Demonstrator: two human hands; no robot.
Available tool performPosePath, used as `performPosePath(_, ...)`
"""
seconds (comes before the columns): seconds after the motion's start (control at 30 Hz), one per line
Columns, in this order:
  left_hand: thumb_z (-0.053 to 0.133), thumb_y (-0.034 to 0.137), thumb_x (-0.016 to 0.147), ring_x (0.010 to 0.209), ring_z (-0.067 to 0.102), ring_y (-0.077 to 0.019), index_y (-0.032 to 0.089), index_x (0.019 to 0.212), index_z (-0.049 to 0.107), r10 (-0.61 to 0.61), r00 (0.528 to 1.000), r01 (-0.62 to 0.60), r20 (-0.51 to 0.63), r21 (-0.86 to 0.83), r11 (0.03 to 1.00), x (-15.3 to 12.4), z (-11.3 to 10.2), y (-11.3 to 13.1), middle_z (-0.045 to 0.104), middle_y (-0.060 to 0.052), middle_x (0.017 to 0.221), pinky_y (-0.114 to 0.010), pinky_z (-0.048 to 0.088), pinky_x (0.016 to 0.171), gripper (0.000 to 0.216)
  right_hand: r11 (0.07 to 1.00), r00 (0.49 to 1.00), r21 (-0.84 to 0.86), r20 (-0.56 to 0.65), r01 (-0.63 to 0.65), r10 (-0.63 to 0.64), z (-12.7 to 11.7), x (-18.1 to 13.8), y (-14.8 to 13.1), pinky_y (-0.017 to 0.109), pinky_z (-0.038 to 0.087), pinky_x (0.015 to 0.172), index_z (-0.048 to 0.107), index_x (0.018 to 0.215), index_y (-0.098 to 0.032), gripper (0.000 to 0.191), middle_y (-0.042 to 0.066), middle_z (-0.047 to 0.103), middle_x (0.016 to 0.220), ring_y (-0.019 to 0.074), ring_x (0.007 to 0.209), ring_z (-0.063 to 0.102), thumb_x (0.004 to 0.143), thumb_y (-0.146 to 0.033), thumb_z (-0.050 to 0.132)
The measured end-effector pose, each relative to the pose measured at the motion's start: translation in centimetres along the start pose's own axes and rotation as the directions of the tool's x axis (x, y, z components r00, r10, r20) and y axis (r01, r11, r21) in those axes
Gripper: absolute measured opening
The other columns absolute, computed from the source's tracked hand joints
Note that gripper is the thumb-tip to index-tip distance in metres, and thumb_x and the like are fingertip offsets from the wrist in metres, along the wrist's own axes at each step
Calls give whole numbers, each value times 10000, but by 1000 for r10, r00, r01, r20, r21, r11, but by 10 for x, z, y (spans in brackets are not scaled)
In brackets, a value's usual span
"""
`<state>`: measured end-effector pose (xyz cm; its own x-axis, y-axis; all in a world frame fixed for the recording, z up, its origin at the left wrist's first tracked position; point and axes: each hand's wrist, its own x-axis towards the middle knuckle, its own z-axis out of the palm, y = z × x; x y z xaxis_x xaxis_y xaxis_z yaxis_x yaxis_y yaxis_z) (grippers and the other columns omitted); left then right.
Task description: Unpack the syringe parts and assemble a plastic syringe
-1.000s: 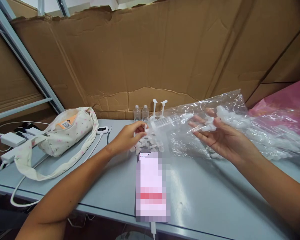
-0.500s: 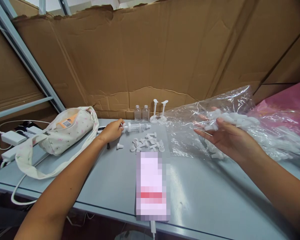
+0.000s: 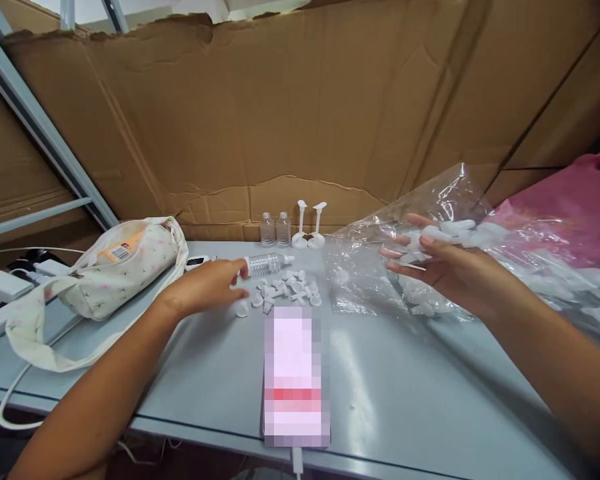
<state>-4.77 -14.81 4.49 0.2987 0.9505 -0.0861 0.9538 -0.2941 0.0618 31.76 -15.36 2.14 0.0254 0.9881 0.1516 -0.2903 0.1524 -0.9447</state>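
My left hand point(image 3: 213, 283) is open, thumb and fingers apart, with no object visible in it. Its index finger is close to a clear ribbed bottle point(image 3: 264, 265) lying on its side. Just right of the thumb is a loose pile of small white plastic caps point(image 3: 297, 288). My right hand point(image 3: 445, 267), palm up, cradles several white plastic pieces point(image 3: 455, 230) at the clear plastic bag point(image 3: 360, 267). Bag film covers some of its fingers. More white pieces show inside the bag at the right.
Two clear bottles point(image 3: 275, 230) and two white stalked parts with round bases point(image 3: 316, 230) stand by the cardboard wall point(image 3: 280, 120). A pixelated phone-like object point(image 3: 293, 373) lies near the front edge. At left are a floral pouch point(image 3: 110, 280) and white adapters point(image 3: 5, 285); pink material point(image 3: 560, 193) is at right.
My left hand has moved back from the lying bottle's end, toward me, and its fingers have spread. My right hand still holds the white pieces. The view has shifted slightly right.
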Motion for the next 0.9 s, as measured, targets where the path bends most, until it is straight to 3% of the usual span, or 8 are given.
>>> performPosePath(0.07, 584, 424, 732, 848, 617, -226, 256, 1022, 566, 38, 990, -36, 138, -18, 999, -6, 5, 2, 660, -27, 979, -286, 418, 682, 336, 1000, 1000, -27, 14, -5, 5, -1, -1, -2, 412, 604, 805, 613, 1086, -305, 295, 14, 718, 1007, 240, 917, 709, 801, -239, 650)
performPosePath(0.13, 581, 321, 732, 831, 617, -223, 236, 970, 573, 56, 987, -54, 153, -17, 998, -5, 14, 2, 665, -37, 941, -277, 405, 665, 253, 999, 1000, -49, 20, -9, 10, -2, -1, -4, 411, 604, 799, 600, 1096, -303, 312, 25, 719, 1013, 242, 905, 712, 794, -243, 655)
performPosePath(0.43, 461, 131, 751, 704, 561, -193, 210, 829, 507, 142, 977, -164, -161, -134, 977, 19, 41, 9, 621, -37, 818, -272, 356, 608, 120, 993, 997, -115, 72, -7, 16, -3, -4, -9, 394, 612, 754, 597, 1120, -297, 360, 58, 703, 1075, 239, 873, 712, 771, -275, 681)
performPosePath(0.77, 360, 152, 824, 691, 509, -190, 213, 770, 427, 121, 949, -167, -292, -141, 976, 12, 44, 21, 544, -36, 813, -313, 373, 642, 106, 948, 990, -318, 118, -33, 74, 30, 11, -30, 366, 637, 646, 588, 1210, -256, 413, 92, 698, 1012, 244, 867, 703, 804, -254, 662)
performPosePath(0.9, 414, 197, 825, 748, 554, -181, 221, 889, 482, 116, 963, -183, -244, -270, 946, 3, 44, 13, 569, -30, 912, -315, 420, 703, 96, 926, 989, -373, 111, -50, 99, 45, 16, -39, 340, 638, 579, 592, 1195, -247, 404, 90, 700, 1020, 240, 803, 718, 799, -240, 675)
